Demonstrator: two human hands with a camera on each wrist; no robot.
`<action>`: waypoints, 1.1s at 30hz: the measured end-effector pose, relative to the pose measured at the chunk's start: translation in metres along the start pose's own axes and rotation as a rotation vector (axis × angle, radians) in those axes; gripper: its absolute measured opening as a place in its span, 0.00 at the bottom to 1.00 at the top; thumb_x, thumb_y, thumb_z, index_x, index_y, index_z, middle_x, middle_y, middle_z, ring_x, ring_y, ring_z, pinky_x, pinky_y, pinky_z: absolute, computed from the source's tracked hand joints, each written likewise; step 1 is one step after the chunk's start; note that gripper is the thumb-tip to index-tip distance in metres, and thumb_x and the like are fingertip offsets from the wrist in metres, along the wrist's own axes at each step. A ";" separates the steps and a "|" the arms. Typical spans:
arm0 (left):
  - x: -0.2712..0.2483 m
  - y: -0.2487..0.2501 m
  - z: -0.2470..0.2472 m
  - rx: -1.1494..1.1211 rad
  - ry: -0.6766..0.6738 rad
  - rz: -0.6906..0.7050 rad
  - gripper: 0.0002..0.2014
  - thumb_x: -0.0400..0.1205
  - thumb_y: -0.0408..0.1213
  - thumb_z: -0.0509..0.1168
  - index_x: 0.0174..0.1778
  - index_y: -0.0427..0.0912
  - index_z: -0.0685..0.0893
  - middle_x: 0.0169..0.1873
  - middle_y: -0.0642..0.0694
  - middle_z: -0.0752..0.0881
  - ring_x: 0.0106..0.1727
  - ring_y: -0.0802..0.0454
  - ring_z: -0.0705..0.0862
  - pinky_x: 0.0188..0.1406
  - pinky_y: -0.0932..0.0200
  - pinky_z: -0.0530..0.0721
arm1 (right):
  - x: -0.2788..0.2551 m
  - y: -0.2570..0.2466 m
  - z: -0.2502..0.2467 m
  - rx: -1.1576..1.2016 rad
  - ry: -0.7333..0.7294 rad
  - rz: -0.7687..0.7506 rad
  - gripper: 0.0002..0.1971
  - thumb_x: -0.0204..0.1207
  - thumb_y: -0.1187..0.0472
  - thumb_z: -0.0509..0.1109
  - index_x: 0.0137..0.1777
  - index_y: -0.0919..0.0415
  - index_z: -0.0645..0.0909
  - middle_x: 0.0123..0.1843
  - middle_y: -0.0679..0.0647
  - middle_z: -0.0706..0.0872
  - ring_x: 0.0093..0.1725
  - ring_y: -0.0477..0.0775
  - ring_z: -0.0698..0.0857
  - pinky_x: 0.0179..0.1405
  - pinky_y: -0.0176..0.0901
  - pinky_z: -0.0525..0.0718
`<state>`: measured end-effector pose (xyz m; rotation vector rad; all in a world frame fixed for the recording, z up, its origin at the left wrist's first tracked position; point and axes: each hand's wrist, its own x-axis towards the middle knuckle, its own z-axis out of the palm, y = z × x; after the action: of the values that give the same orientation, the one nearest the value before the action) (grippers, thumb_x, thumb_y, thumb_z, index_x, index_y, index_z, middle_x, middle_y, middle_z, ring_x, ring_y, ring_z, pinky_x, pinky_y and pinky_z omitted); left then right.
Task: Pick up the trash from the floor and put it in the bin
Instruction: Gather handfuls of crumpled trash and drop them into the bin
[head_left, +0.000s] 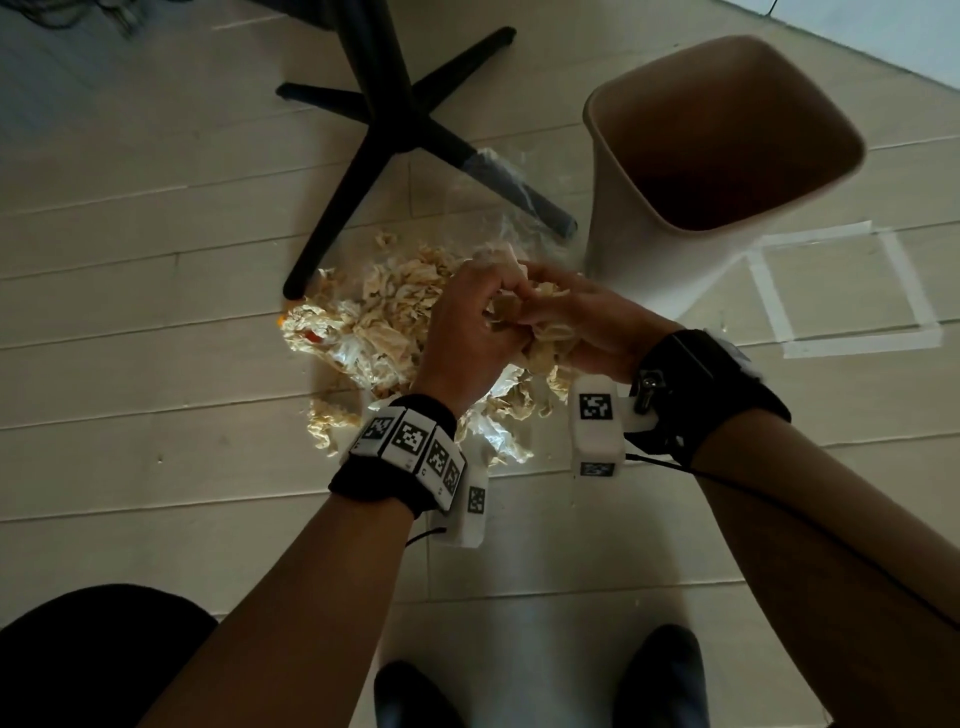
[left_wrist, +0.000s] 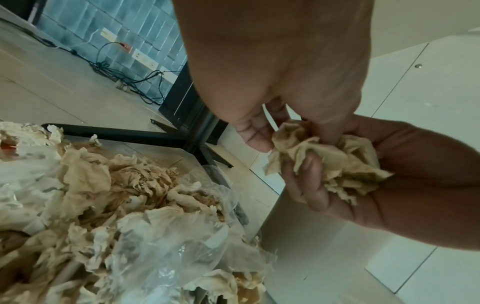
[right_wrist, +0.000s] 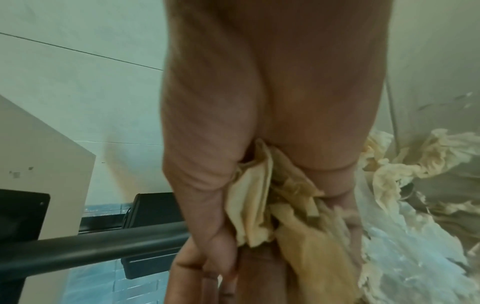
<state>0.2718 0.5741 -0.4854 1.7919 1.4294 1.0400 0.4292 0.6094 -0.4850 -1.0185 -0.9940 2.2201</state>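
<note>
A pile of crumpled tan paper and clear plastic trash (head_left: 379, 312) lies on the pale floor by the chair base. Both hands meet just above the pile's right side. My left hand (head_left: 491, 306) pinches a wad of tan paper (head_left: 545, 345) from above. My right hand (head_left: 550, 291) cups the same wad from below, fingers curled round it. In the left wrist view the wad (left_wrist: 324, 162) sits between the left fingers (left_wrist: 255, 133) and the right palm. The right wrist view shows the wad (right_wrist: 254, 205) pressed in the right hand (right_wrist: 272, 226). The beige bin (head_left: 649, 260) stands open to the right.
A black star-shaped chair base (head_left: 400, 119) stands behind the pile, one leg wrapped in plastic (head_left: 498, 171). A white tape square (head_left: 924, 332) marks the floor right of the bin. My dark shoes (head_left: 665, 675) are at the bottom edge. Cables (left_wrist: 116, 72) run along the far wall.
</note>
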 end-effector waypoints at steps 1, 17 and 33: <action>-0.001 -0.002 0.001 0.040 -0.008 0.016 0.13 0.71 0.34 0.76 0.50 0.44 0.85 0.50 0.54 0.81 0.55 0.51 0.82 0.52 0.45 0.85 | 0.000 0.000 0.001 0.008 0.014 -0.001 0.29 0.77 0.71 0.74 0.77 0.63 0.72 0.59 0.62 0.89 0.57 0.58 0.90 0.54 0.52 0.87; -0.021 -0.056 0.010 0.313 -0.075 -0.230 0.20 0.79 0.55 0.66 0.67 0.57 0.79 0.65 0.52 0.79 0.68 0.47 0.75 0.65 0.46 0.78 | -0.010 -0.029 0.005 -0.245 0.589 -0.033 0.09 0.81 0.52 0.71 0.49 0.57 0.84 0.34 0.51 0.85 0.27 0.45 0.83 0.24 0.36 0.80; -0.041 -0.103 0.039 0.661 -0.468 -0.375 0.37 0.80 0.51 0.66 0.81 0.69 0.53 0.86 0.49 0.48 0.85 0.34 0.47 0.74 0.28 0.69 | -0.014 -0.129 -0.035 -0.787 0.935 -0.415 0.12 0.80 0.64 0.63 0.47 0.48 0.85 0.35 0.47 0.83 0.26 0.38 0.83 0.24 0.34 0.81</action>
<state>0.2506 0.5580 -0.6002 1.9028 1.8103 -0.0735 0.4826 0.6921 -0.3941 -1.7246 -1.4158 0.7822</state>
